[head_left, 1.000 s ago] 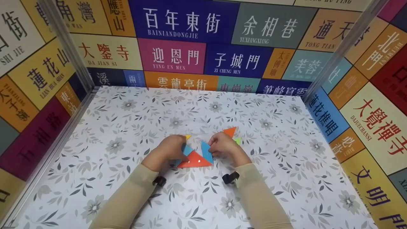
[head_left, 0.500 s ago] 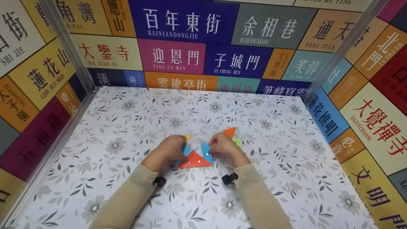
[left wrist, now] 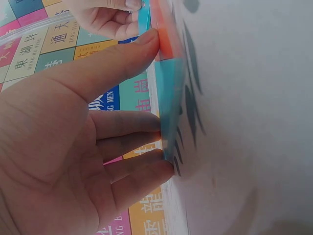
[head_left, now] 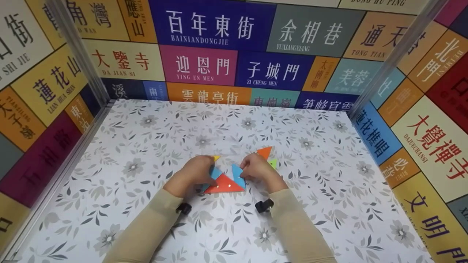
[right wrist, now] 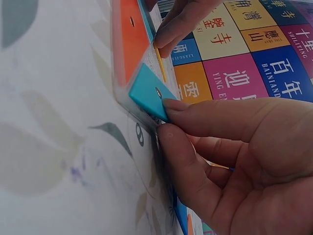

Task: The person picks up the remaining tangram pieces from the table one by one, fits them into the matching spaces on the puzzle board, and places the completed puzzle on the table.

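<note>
Right hand point(head_left: 257, 166) pinches flat blue tangram tile point(right wrist: 146, 93), tilted, hole visible, beside smooth two-holed red triangle point(head_left: 224, 184) over floral-print worktop point(head_left: 219, 230). Left hand point(head_left: 195, 168): fingers mostly straight, thumb at triangle's edge, fingertips against second blue tile point(left wrist: 169, 88).

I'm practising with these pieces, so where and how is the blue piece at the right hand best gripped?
Probably pinch the blue piece by its outer edge, coming from the right: it is thin and flat, and its left side faces the red triangle. The right hand pinches it on that side.
</note>
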{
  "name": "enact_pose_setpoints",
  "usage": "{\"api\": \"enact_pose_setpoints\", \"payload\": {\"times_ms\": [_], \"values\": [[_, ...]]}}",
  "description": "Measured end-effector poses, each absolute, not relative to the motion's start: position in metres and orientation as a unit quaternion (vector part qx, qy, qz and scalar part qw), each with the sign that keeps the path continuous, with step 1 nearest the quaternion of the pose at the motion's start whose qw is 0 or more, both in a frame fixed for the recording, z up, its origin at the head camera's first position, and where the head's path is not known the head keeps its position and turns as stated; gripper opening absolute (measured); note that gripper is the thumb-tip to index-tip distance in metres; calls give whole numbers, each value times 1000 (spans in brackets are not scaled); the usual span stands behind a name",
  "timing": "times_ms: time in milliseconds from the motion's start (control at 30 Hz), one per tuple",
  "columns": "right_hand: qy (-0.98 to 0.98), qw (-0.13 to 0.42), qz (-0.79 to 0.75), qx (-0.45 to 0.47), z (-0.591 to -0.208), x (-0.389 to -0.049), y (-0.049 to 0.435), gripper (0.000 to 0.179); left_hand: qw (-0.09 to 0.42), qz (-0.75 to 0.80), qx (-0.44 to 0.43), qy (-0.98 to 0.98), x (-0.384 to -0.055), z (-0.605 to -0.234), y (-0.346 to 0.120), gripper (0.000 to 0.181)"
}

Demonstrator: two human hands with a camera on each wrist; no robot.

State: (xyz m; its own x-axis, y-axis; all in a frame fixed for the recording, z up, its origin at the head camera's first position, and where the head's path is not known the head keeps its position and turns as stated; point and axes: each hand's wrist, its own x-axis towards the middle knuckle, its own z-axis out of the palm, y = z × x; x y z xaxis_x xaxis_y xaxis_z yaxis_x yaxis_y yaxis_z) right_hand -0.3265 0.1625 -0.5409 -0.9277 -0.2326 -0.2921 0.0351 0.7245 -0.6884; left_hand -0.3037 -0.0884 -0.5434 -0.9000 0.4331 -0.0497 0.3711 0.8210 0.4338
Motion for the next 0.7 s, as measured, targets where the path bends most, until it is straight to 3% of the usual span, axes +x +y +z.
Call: {"api": "enact_pose_setpoints", "payload": {"times_ms": [700], "values": [[904,197,-377,-35,-541,-326,163,24,88,211,190,955,-304,-543,-87,41]]}}
